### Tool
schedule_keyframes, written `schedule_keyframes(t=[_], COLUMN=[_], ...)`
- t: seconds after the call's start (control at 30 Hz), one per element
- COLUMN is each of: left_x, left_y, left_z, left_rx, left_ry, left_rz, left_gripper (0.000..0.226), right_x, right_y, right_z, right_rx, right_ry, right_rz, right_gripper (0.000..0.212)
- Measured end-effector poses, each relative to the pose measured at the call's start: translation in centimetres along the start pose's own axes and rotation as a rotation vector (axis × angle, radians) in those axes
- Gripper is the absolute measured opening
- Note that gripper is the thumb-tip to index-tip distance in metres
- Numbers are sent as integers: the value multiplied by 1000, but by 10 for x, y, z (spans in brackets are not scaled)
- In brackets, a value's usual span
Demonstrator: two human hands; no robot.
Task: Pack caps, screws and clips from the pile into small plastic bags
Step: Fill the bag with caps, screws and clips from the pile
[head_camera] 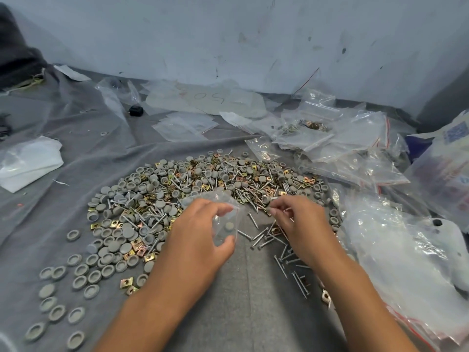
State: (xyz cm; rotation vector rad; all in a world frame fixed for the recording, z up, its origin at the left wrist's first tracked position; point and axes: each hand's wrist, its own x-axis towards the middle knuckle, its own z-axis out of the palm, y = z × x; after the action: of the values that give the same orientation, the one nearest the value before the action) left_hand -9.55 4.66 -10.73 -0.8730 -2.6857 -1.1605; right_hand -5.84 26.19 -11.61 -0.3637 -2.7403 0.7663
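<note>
My left hand (200, 229) grips a bag (225, 224) holding a cap (229, 226); my right hand (302, 224) beside it pinches screws (281, 210).

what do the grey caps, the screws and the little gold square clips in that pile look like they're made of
Grey caps: probably plastic, going by the matte, even grey and moulded hollow undersides.
Screws: metal, likely plain or plated steel, silvery with bright glints.
Clips: thin sheet metal with a yellow-gold plated sheen, each with a punched hole; the base metal cannot be told.
</note>
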Motion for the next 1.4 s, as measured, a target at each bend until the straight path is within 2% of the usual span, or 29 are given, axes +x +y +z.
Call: schedule_keyframes(t=[0.1,0.2,0.3,0.47,0.6,0.67,0.73,0.83,0.9,0.93,1.0,1.07,1.2,1.3,1.4], left_x=[2,3,3,3,3,3,2,0,-1,-1,-1,0,1,2,3], left_y=[-1,-2,-2,-2,0,1,1,3,6,8,11,10,6,5,3], left_z=[1,2,3,3,2,1,-1,-3,-6,-7,-8,-9,-9,-11,-9], left_rx=[-9,-15,-10,-9,-3,-15,-6,-4,-3,5,19,30,39,-15,-18], left_ry=[6,2,-8,-4,-20,-17,-1,41,91,125,195,209,171,202,181], left_rz=[5,8,4,3,5,-1,-2,2,21,52,133,156,109,107,73], left_gripper=[44,46,47,45,42,43,43,43,43,43,41,40,41,42,44], right_x=[-13,-23,-26,-30,-31,-31,-26,-12,-2,1,7,13,20,19,16], right_y=[-30,-48,-51,-52,-54,-53,-45,-19,-1,5,12,14,15,14,-1], right_z=[-6,-1,5,5,11,12,6,-8,-7,-3,9,19,24,23,10], right_rx=[251,192,102,189,197,180,195,172,37,-62,-197,-256,-261,-172,131], right_ry=[144,97,133,303,249,215,269,387,283,202,57,-15,31,75,163], right_rz=[-290,-465,-505,-551,-588,-582,-518,-172,66,122,101,11,-8,-9,-62], right_gripper=[8,11,14,9,5,4,5,14,17,21,36,43,25,14,13])
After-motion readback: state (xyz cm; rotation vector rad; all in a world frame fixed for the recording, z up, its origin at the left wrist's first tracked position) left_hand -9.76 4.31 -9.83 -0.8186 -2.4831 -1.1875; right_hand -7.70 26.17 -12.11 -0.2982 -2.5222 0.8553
